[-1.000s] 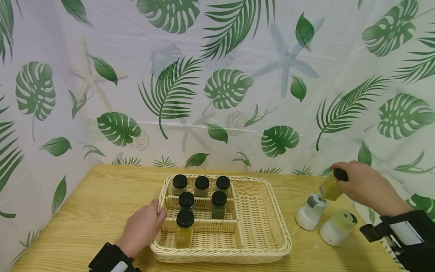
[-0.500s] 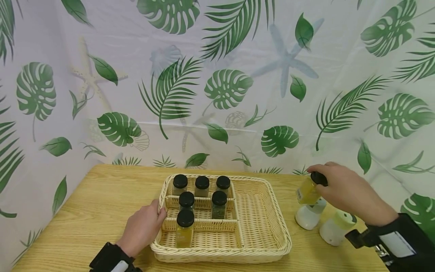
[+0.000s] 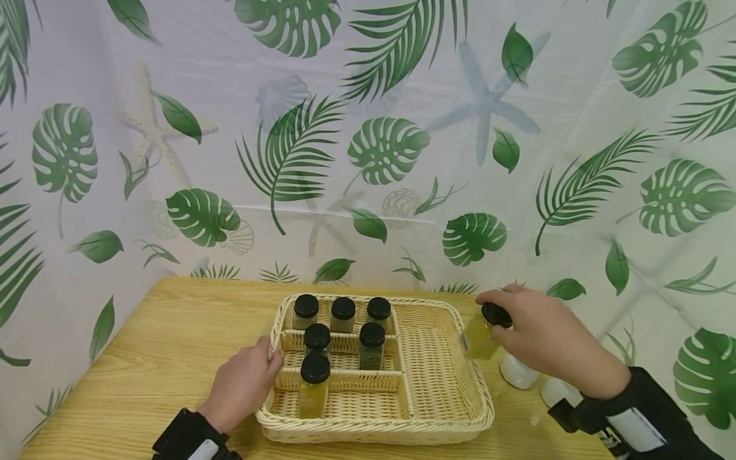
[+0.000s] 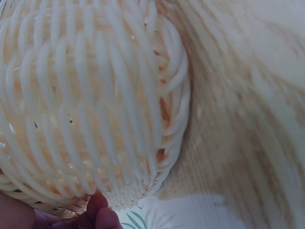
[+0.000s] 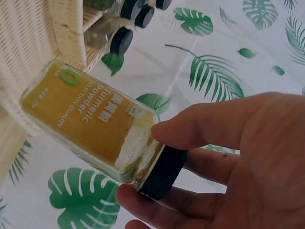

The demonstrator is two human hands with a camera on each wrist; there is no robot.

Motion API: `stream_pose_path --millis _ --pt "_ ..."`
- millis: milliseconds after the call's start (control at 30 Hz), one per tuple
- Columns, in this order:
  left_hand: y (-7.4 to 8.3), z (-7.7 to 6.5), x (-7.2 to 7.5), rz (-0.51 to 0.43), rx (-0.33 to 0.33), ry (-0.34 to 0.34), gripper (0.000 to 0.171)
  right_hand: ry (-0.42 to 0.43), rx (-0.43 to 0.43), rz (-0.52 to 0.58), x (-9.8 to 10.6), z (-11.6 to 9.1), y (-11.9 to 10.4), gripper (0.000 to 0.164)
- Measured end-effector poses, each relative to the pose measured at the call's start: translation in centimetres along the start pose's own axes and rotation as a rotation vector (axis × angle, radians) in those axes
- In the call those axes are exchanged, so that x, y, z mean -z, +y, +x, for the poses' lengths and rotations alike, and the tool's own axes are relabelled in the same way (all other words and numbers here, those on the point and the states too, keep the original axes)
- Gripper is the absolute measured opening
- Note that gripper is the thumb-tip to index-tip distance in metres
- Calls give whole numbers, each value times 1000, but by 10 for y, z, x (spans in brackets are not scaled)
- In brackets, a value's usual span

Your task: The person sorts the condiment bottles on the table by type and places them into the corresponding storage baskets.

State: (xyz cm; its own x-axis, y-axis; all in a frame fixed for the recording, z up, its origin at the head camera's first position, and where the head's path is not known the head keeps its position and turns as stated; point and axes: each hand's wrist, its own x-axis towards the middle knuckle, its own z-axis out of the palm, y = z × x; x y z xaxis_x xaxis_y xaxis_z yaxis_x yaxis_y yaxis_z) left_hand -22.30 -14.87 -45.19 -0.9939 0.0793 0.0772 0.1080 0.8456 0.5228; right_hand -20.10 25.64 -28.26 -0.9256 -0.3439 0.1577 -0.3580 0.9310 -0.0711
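My right hand [image 3: 549, 338] pinches the black lid of a glass jar of turmeric powder [image 3: 480, 337], tilted, at the right rim of a wicker basket [image 3: 374, 432]. Its printed label faces the camera in the right wrist view, where the thumb and fingers [image 5: 190, 138] hold the neck and lid. My left hand [image 3: 241, 383] grips the basket's left rim; its fingertips [image 4: 106, 217] show against the weave in the left wrist view. Several black-lidded spice jars stand in the basket's left compartments, including a yellow one [image 3: 313, 393] in front and a green one [image 3: 371, 350] in the middle row.
Two white containers, one farther back [image 3: 517, 372] and one nearer [image 3: 559, 391], stand right of the basket, partly hidden by my right hand and arm. The wooden table [image 3: 167, 345] ends at a leaf-print cloth [image 3: 402, 160] behind. Woven dividers [image 3: 368, 382] split the basket.
My right hand has carried the turmeric jar leftward and slightly down, from above the white containers to the basket's right rim. The left hand keeps its grip on the basket, which stays in place.
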Motion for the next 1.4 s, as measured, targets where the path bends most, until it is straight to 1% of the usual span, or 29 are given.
stream_pose_path --millis 133,233,400,633,800,900,967,1100,1300,1400 --pt "1 0 -1 6 -4 3 22 39 51 -14 -7 -2 -13 42" --pt "1 0 0 9 -6 10 22 39 70 -10 -10 -3 -24 41" --pt "2 -1 1 6 -6 15 22 11 86 13 -12 -3 -41 42" --pt "2 -2 1 10 -7 18 22 -27 120 54 -18 1 -58 40" --pt "1 -2 0 8 -4 15 22 -58 112 77 -24 3 -71 40" --pt "1 -1 0 9 -4 11 23 -62 104 78 -26 5 -79 40" --pt "1 -1 0 10 -4 10 23 -54 117 78 -29 6 -83 40" --pt "0 -1 0 12 -2 9 23 -51 142 97 -35 9 -92 41" --pt "0 -1 -1 16 0 8 23 -99 178 168 -48 11 -101 38" --pt "0 -1 -1 16 0 12 23 -120 188 185 -55 13 -105 37"
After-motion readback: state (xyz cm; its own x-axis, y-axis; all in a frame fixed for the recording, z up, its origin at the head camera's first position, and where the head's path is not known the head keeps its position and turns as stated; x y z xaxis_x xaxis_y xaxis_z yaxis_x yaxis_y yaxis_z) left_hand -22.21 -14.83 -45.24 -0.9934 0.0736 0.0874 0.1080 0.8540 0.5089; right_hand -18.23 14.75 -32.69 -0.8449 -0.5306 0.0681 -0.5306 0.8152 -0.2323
